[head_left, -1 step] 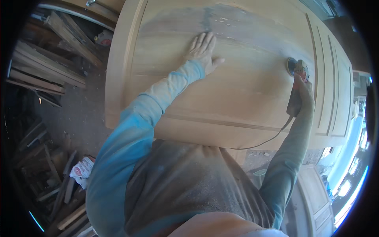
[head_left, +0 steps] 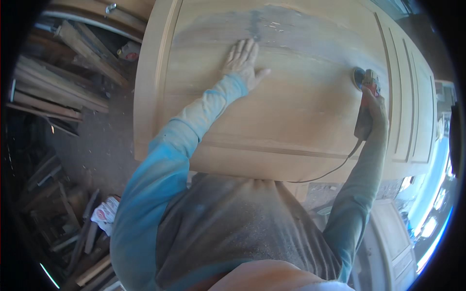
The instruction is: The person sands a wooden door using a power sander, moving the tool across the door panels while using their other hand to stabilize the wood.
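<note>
Sander (head_left: 363, 119) gripped by right hand (head_left: 376, 107) at 2 o'clock, disc (head_left: 358, 76) face hidden; left hand (head_left: 244, 64) spread flat on panel (head_left: 286, 114) at 12, cord (head_left: 335, 170) lost around 4.

A white bag (head_left: 105, 215) sits beside messy wood scraps (head_left: 91, 237). Past the bag is a dusty brown floor (head_left: 109, 143), and farther past it are long boards (head_left: 63, 87). Way to the right of the bag are a pale door (head_left: 391, 235) and bright, bluish-white light (head_left: 429, 228).
</note>
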A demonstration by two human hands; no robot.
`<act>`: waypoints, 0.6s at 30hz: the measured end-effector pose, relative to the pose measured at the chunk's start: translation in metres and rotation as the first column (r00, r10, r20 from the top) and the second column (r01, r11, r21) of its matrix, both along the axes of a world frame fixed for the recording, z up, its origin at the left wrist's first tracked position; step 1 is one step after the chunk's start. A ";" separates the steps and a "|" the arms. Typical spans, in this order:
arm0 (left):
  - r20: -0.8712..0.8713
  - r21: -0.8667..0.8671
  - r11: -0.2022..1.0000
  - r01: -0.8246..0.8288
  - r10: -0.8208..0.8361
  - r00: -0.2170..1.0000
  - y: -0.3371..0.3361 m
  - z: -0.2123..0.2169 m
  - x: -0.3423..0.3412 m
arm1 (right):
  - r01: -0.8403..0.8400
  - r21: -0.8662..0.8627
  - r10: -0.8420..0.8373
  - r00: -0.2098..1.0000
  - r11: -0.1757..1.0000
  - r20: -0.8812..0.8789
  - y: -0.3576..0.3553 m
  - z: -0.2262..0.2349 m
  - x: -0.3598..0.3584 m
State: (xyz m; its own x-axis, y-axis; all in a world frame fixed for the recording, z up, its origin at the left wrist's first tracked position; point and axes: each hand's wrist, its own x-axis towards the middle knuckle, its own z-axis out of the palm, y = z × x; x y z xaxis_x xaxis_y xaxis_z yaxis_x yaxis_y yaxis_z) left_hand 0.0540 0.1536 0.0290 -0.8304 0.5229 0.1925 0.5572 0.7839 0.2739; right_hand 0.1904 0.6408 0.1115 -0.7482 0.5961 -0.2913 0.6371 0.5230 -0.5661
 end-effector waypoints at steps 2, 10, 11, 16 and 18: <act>-0.017 -0.073 0.991 -0.111 0.110 0.994 -0.046 0.007 -0.017 | -0.008 -0.045 0.007 1.000 0.999 -0.014 -0.025 0.007 -0.008; -0.039 -0.080 0.982 -0.170 0.168 0.985 -0.188 -0.002 -0.045 | -0.284 -0.074 0.276 0.956 0.956 -0.100 -0.217 0.011 -0.069; -0.070 -0.153 0.972 -0.180 0.171 0.983 -0.201 0.000 -0.047 | -0.313 -0.078 0.296 0.940 0.947 -0.168 -0.244 0.012 -0.076; -0.255 -0.270 0.873 -0.406 0.342 0.904 -0.278 0.014 -0.053 | -0.436 -0.032 0.435 0.900 0.899 -0.035 -0.369 0.032 -0.113; -0.092 -0.132 0.845 -0.518 0.510 0.855 -0.296 0.023 -0.052 | -0.440 0.044 0.440 0.898 0.897 0.001 -0.410 0.030 -0.125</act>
